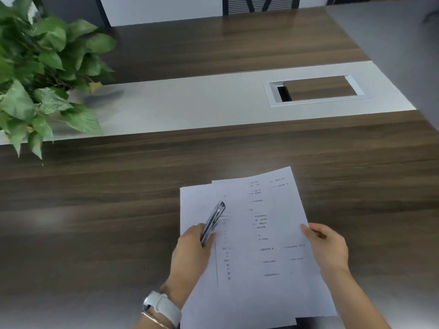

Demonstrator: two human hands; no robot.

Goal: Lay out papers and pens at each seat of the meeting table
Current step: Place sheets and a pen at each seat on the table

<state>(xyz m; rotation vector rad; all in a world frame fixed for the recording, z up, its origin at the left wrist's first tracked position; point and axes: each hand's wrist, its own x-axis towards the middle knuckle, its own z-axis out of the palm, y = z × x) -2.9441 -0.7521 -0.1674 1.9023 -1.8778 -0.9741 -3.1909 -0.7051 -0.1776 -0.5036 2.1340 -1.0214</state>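
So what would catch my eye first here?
Probably the white papers fanned on the dark wooden table near its front edge, the left hand gripping a pen over them and the right hand holding their edge. Then the leafy green plant at far left.

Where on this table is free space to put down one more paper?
Bare wood lies left of the papers, below the plant, and right of the right hand. The far wood beyond the cable hatch is bare too. The near middle is crowded by papers, pen and left hand.
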